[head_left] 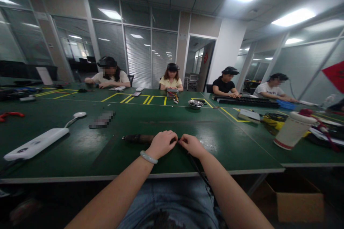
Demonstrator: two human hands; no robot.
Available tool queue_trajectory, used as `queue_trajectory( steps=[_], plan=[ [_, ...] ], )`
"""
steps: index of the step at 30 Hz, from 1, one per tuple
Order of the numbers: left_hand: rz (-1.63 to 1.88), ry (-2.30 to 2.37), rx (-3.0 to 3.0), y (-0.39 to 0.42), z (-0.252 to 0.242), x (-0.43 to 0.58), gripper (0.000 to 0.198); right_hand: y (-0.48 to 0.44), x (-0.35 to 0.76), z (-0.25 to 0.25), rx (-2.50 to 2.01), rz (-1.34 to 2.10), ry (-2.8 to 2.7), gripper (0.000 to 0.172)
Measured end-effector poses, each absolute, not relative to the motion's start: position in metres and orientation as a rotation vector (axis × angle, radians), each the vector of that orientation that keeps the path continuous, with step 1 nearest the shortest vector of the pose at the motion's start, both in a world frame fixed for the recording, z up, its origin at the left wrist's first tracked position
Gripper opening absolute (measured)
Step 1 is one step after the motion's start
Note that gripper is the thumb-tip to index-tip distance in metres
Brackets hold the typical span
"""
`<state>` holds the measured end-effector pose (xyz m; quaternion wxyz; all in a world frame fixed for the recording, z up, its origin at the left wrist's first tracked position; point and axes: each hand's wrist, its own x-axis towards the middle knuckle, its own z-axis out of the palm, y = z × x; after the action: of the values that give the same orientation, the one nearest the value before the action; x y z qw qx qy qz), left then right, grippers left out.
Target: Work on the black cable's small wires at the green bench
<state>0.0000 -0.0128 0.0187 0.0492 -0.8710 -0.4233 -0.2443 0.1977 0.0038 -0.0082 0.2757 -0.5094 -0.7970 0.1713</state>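
Note:
A dark, long electric screwdriver [139, 139] lies across the green table in front of me, its narrow tip to the left. My left hand [163, 143] is curled over its rear end, thumb and fingers closed. Close beside it, my right hand [192, 145] pinches the black cable [195, 164] where it meets the tool's end. The cable runs down past the table's front edge beside my right forearm. Between the fingertips the joint of cable and tool is mostly hidden.
On the left lie a white power strip [37, 144] and a blurred flat object [102, 119]. A metal bowl [195, 104] stands ahead; a white cup [293, 130] is at right. Several people sit across the table [231, 157]. A cardboard box [299, 205] is below right.

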Motion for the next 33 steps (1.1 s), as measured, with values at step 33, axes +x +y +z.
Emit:
queue_trajectory(
  steps=[33],
  plan=[
    [-0.736, -1.32, -2.649, -0.0116, 0.0173, -0.0001, 0.017, 0.0052, 0.1979, -0.0098, -1.383, 0.459, -2.144, 0.018]
  ],
)
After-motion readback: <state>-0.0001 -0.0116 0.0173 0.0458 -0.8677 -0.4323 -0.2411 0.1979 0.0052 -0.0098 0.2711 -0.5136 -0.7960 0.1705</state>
